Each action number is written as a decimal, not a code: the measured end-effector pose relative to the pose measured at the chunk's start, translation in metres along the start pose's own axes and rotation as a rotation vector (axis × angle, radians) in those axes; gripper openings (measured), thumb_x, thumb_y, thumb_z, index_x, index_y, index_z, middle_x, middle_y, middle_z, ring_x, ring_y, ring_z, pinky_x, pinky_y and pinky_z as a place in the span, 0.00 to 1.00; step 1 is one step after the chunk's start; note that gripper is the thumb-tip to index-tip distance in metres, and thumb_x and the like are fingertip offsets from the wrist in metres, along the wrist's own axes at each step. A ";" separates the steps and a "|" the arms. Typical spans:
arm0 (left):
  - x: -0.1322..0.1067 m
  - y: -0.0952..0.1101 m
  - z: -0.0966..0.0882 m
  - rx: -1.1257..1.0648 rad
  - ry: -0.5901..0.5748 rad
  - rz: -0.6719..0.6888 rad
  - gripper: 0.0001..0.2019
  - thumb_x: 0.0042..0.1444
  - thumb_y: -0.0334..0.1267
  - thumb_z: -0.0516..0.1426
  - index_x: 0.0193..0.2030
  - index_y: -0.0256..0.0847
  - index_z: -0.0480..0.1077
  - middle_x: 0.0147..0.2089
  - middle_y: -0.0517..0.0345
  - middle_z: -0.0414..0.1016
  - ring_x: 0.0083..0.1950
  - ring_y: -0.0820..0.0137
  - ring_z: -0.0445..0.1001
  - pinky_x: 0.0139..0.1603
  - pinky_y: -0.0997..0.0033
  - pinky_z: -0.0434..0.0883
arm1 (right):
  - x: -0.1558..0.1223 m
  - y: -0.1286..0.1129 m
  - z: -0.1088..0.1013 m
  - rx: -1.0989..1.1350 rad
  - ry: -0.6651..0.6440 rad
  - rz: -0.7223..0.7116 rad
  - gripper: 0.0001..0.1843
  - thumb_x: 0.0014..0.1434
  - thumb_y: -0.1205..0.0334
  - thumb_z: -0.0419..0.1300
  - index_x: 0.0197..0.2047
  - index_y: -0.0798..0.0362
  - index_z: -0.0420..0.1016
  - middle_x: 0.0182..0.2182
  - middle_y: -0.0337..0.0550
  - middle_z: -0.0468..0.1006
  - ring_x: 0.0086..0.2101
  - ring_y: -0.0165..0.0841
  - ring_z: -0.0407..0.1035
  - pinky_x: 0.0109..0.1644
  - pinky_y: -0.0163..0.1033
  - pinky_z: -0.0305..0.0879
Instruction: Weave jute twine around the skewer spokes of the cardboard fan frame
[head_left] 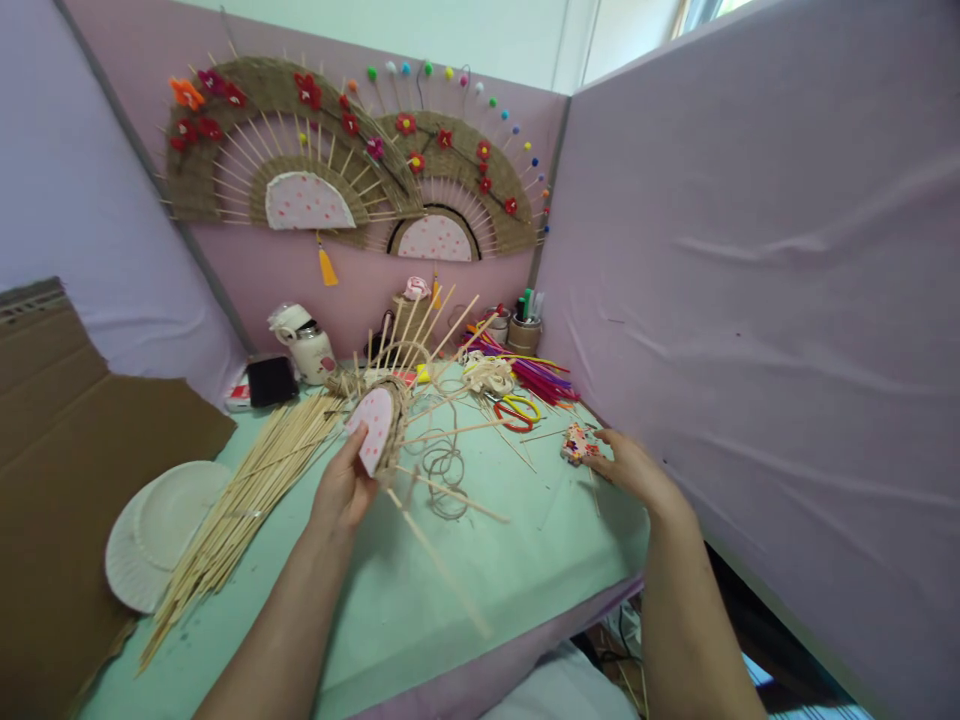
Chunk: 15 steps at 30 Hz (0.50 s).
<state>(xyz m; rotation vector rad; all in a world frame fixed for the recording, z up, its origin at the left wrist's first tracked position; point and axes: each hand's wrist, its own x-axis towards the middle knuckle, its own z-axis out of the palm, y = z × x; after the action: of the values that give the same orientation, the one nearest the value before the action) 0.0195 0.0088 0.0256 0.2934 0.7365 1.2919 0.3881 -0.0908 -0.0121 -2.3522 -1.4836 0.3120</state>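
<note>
My left hand [343, 490] grips a small half-made fan [381, 425]: a pink dotted half-round card edged with woven jute, with thin wooden sticks fanning out from it. A jute cord [442, 468] trails from it in loops on the mint-green table [390, 600]. My right hand [628, 462] rests near the table's right edge, fingertips closed on a small patterned pink piece [578, 443].
A bundle of bamboo sticks [240, 500] lies left, beside stacked paper plates [161, 530] and brown cardboard [67, 480]. Red-and-yellow scissors [516, 409], colored pipe cleaners [532, 375], pen cups [523, 330] and a white jar [307, 345] sit behind. Two finished fans [345, 160] hang on the pink wall.
</note>
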 end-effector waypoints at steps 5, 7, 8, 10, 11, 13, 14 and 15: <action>-0.006 0.007 0.009 -0.083 0.014 -0.088 0.16 0.64 0.29 0.46 0.55 0.30 0.67 0.28 0.53 0.78 0.26 0.73 0.78 0.26 0.84 0.75 | 0.004 0.006 0.011 -0.204 -0.072 0.076 0.31 0.53 0.53 0.61 0.58 0.56 0.67 0.50 0.59 0.72 0.51 0.49 0.67 0.52 0.44 0.61; -0.006 0.008 0.009 -0.144 -0.005 -0.109 0.16 0.65 0.30 0.45 0.56 0.33 0.67 0.31 0.52 0.79 0.29 0.73 0.79 0.28 0.84 0.76 | 0.008 0.009 0.018 -0.217 -0.084 0.090 0.30 0.54 0.53 0.61 0.59 0.56 0.67 0.48 0.59 0.73 0.49 0.48 0.68 0.50 0.43 0.62; -0.006 0.009 0.008 -0.174 -0.016 -0.122 0.17 0.66 0.31 0.44 0.56 0.34 0.66 0.32 0.52 0.79 0.30 0.73 0.79 0.29 0.83 0.76 | 0.010 0.011 0.021 -0.214 -0.091 0.090 0.30 0.55 0.54 0.60 0.59 0.56 0.67 0.48 0.59 0.73 0.48 0.47 0.69 0.49 0.43 0.62; -0.004 0.010 0.005 -0.221 -0.036 -0.152 0.17 0.66 0.32 0.44 0.58 0.35 0.65 0.34 0.50 0.79 0.31 0.72 0.80 0.30 0.82 0.77 | 0.014 0.015 0.027 -0.200 -0.098 0.073 0.28 0.56 0.58 0.59 0.59 0.58 0.66 0.47 0.59 0.74 0.47 0.45 0.70 0.48 0.42 0.62; -0.002 0.010 0.003 -0.236 -0.047 -0.161 0.18 0.66 0.32 0.44 0.59 0.35 0.65 0.35 0.49 0.79 0.32 0.72 0.80 0.30 0.82 0.77 | 0.016 0.017 0.029 -0.194 -0.094 0.061 0.26 0.57 0.60 0.58 0.59 0.58 0.66 0.46 0.59 0.74 0.46 0.44 0.70 0.48 0.41 0.62; 0.000 0.011 -0.001 -0.257 -0.080 -0.169 0.19 0.66 0.33 0.44 0.62 0.36 0.62 0.38 0.46 0.79 0.33 0.71 0.80 0.30 0.83 0.77 | 0.017 0.019 0.031 -0.180 -0.065 0.044 0.24 0.58 0.62 0.56 0.58 0.59 0.66 0.46 0.59 0.74 0.45 0.44 0.71 0.47 0.41 0.62; 0.001 0.012 -0.003 -0.264 -0.105 -0.172 0.20 0.67 0.33 0.43 0.63 0.36 0.60 0.40 0.45 0.79 0.34 0.71 0.80 0.30 0.83 0.76 | 0.017 0.019 0.030 -0.167 -0.040 0.041 0.24 0.59 0.63 0.55 0.58 0.59 0.66 0.46 0.59 0.74 0.45 0.44 0.70 0.47 0.42 0.62; 0.001 0.013 -0.004 -0.275 -0.134 -0.176 0.21 0.67 0.33 0.42 0.65 0.35 0.57 0.40 0.43 0.79 0.34 0.72 0.80 0.30 0.84 0.76 | 0.017 0.019 0.029 -0.143 -0.015 0.034 0.24 0.59 0.63 0.54 0.58 0.59 0.66 0.46 0.60 0.74 0.45 0.44 0.70 0.47 0.42 0.62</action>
<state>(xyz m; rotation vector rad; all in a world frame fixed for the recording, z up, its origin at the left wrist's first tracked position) 0.0071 0.0124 0.0297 0.0887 0.4539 1.1766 0.4005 -0.0783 -0.0458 -2.4939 -1.5204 0.2393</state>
